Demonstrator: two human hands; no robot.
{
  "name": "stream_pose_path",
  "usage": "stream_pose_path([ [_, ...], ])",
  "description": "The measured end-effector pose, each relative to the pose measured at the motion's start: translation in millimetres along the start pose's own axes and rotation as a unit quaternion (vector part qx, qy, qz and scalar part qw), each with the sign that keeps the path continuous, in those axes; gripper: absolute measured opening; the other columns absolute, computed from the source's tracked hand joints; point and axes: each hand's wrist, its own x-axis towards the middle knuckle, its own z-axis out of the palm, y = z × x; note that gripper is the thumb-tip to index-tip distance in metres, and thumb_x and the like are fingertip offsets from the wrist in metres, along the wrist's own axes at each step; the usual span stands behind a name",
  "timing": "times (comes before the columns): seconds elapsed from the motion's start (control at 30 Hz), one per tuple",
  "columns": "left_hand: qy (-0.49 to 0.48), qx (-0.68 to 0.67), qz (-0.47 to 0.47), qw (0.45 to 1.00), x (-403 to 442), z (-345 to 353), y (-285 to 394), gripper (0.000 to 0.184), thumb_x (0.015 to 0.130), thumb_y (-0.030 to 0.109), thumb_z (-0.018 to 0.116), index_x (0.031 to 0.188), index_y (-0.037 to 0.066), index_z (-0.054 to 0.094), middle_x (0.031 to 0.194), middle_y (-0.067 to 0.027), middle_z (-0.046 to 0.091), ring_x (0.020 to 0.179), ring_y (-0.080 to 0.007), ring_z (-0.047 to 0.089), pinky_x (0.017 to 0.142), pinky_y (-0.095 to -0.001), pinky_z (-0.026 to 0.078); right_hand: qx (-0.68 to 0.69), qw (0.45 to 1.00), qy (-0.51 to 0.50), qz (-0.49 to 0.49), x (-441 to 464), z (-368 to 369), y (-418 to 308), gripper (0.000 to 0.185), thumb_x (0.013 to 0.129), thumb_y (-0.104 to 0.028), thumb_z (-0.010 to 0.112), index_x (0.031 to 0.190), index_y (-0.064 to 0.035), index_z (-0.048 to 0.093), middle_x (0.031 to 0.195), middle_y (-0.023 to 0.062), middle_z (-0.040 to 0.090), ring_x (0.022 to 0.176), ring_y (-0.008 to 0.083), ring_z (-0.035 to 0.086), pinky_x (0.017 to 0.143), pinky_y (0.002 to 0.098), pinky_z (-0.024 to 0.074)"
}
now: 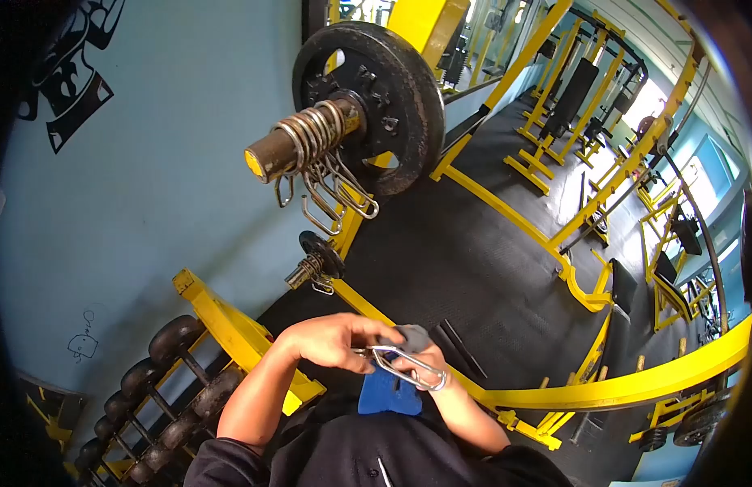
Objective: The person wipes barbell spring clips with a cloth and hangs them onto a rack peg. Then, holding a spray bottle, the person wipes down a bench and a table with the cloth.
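Observation:
My left hand (331, 341) is closed round one end of a shiny metal spring clip (408, 363) in front of my chest. On the other side, my right hand (431, 372) holds the clip and a grey cloth (411, 336). A blue cloth (388, 393) hangs below both hands. Above them, several spring clips (315, 134) sit around a rusty bar end (270, 156), beside a black weight plate (372, 101). Lower down, a second bar end (299, 276) carries more clips next to a smaller plate (321, 247).
A rack of black dumbbells (177, 337) stands at the lower left by the blue wall (189, 122). A yellow frame (506, 213) crosses the black floor (424, 252). Yellow gym machines (575, 97) stand at the upper right, and a curved yellow bar (619, 395) passes at the lower right.

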Motion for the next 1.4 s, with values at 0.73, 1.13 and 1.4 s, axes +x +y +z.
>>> stream_pose_path([
  [0.73,0.544,-0.132,0.22,0.799,33.6,29.7,-44.5,0.033,0.077,0.004,0.066,0.055,0.008,0.042,0.053,0.007,0.04,0.05,-0.002,0.032,0.046,-0.0222,0.028,-0.044,0.998,0.024,-0.039,-4.8,31.0,-43.0,0.036,0.08,-0.017,0.055,0.112,0.0002,0.054,0.11,0.0133,0.061,0.104,0.0214,0.057,0.092,0.0352,0.0433],
  [1.13,0.582,-0.113,0.231,0.771,50.8,41.0,-47.0,0.031,0.075,0.005,0.064,0.055,0.006,0.042,0.053,0.007,0.038,0.052,-0.0022,0.032,0.046,-0.0228,0.026,-0.05,0.996,0.037,0.059,-13.5,39.3,-20.8,0.031,0.065,0.007,0.063,0.088,-0.006,0.047,0.082,0.003,0.055,0.076,0.0128,0.057,0.073,0.0264,0.0461],
  [1.4,0.652,-0.114,0.215,0.718,39.2,5.5,-63.5,0.028,0.076,0.004,0.062,0.056,0.006,0.042,0.054,0.0061,0.04,0.053,-0.0035,0.034,0.048,-0.024,0.029,-0.312,0.942,0.094,-0.081,-21.6,61.0,3.3,0.041,0.072,-0.001,0.073,0.099,-0.0078,0.043,0.093,0.0,0.051,0.089,0.0072,0.049,0.076,0.0253,0.0431],
])
